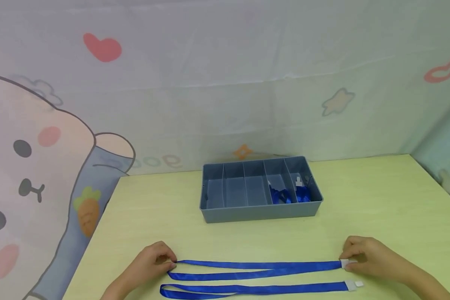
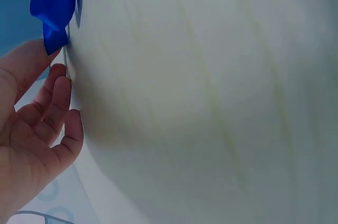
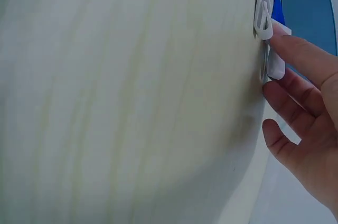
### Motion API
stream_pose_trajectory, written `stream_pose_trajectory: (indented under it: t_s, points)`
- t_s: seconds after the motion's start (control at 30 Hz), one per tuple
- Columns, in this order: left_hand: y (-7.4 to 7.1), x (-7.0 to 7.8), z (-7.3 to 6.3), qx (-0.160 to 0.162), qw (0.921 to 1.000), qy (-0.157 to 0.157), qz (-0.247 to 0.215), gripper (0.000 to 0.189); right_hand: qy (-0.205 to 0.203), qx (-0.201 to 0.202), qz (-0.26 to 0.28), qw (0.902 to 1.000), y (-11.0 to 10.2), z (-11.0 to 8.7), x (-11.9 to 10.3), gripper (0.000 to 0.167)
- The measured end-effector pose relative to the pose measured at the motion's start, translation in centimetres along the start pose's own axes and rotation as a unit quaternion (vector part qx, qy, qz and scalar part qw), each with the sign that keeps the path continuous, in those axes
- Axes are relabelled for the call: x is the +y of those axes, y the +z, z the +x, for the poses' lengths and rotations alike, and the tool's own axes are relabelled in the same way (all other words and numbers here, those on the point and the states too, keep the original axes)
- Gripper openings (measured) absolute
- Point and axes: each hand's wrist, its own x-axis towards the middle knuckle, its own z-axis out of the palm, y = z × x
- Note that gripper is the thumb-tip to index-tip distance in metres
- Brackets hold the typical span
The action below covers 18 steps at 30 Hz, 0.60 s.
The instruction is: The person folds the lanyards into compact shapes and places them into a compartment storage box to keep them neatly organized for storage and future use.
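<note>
A blue lanyard [image 1: 307, 266] is stretched sideways low in the head view, its two strands parting toward the left. My left hand [image 1: 150, 260] pinches its looped end between thumb and fingertips; that end of the blue strap [image 2: 55, 10] folds over in the left wrist view. At the other end my right hand [image 1: 371, 256] pinches the white clip [image 1: 345, 263], which is partly hidden by the fingers. Nearer me lies a second blue lanyard [image 1: 292, 288], flat on the table, its white clip [image 1: 350, 285] pointing right.
Behind the hands stands a grey-blue tray [image 1: 262, 214] divided into several compartments. Its two rightmost ones hold blue lanyards [image 1: 302, 194] with white clips. The pale yellow table [image 1: 153, 208] ends at a printed cloth backdrop [image 1: 210, 104].
</note>
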Motion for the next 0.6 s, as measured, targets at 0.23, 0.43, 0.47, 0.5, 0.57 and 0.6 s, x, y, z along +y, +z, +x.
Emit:
stream_pose_trajectory:
  t_s: [0.23,0.43,0.47,0.5,0.57,0.6]
  points:
    - [-0.19,0.33,0.23,0.009,1.0000,-0.001,-0.001,0.007,0.078,-0.006,0.033,0.9963,-0.57,0.31,-0.45,0.010]
    - [-0.46,0.52,0.37,0.020,0.9991,-0.018,-0.034,0.003,0.105,0.004,0.062,0.9925,-0.82,0.31,-0.56,0.006]
    - [-0.49,0.58,0.38,0.022,0.9987,-0.021,-0.040,0.003,0.102,0.006,0.066,0.9925,-0.84,0.27,-0.50,0.007]
    - [-0.50,0.62,0.40,0.024,0.9984,-0.023,-0.046,0.003,0.097,0.009,0.069,0.9929,-0.87,0.23,-0.44,0.008]
    - [-0.52,0.72,0.49,0.025,0.9978,-0.029,-0.054,0.004,0.086,0.015,0.070,0.9937,-0.94,0.14,-0.30,0.009]
    - [-0.54,0.78,0.58,0.025,0.9977,-0.031,-0.054,0.004,0.082,0.018,0.069,0.9940,-1.01,0.09,-0.23,0.010]
